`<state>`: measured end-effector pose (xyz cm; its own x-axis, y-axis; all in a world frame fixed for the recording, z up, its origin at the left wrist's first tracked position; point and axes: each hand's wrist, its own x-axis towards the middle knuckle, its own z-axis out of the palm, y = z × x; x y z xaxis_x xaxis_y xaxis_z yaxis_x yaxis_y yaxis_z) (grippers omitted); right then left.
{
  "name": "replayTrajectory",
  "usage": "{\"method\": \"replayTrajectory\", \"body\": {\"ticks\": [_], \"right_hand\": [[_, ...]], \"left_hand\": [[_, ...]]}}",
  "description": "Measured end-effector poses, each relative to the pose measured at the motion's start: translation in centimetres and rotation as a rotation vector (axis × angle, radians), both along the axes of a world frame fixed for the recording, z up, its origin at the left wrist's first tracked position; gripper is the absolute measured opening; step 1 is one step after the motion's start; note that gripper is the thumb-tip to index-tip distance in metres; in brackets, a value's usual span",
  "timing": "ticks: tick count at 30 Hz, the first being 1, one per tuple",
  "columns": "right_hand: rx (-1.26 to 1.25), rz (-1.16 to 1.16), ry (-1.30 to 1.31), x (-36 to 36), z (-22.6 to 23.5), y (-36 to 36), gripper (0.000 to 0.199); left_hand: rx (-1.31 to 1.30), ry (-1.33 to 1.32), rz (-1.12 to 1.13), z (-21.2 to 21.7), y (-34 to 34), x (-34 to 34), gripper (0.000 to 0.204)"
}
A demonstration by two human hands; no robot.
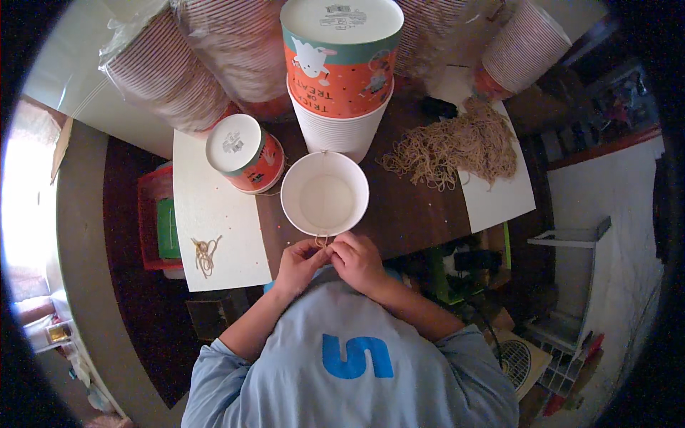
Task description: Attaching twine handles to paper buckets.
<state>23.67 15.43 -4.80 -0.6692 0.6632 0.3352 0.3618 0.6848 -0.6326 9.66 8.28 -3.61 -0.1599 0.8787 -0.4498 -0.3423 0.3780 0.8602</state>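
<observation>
A white paper bucket point(325, 200) stands mouth up in front of me, its inside facing the view. At its near rim hangs a thin tan cord point(322, 241). My left hand point(300, 267) is closed with thumb and fingers pinched on this cord. Close against it, my right hand point(358, 262) also pinches the cord, its fingertips meeting the left ones. The exact shape of the cord between the fingers is hidden. On the far rim a bit of cord shows too. Left of the bucket, an orange and green printed bucket point(246, 153) rests upside down.
Behind stands a tall stack of white buckets point(339, 128) topped by an upturned printed bucket point(341, 64). Bagged bucket stacks point(168, 78) line the back. A heap of tan cords point(457, 146) lies right; a few cord pieces point(205, 255) lie on the white left board point(232, 267).
</observation>
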Motion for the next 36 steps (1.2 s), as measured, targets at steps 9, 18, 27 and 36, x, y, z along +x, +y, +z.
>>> {"method": "replayTrajectory", "body": {"ticks": [9,18,27,36], "right_hand": [[0.007,-0.031,-0.012,0.2,0.3,-0.2,0.012],[-0.003,-0.055,0.003,0.1,0.5,-0.1,0.011],[-0.001,-0.012,-0.034,0.3,0.5,0.0,0.011],[-0.03,-0.03,-0.119,0.7,0.3,0.1,0.013]], "left_hand": [[-0.051,0.092,0.002,-1.2,-0.4,-1.4,0.012],[-0.119,-0.016,0.065,-0.6,-0.2,-1.8,0.015],[-0.028,0.064,0.113,-1.1,-0.4,-1.6,0.014],[0.061,0.157,0.179,-0.7,-0.7,-0.6,0.009]]}}
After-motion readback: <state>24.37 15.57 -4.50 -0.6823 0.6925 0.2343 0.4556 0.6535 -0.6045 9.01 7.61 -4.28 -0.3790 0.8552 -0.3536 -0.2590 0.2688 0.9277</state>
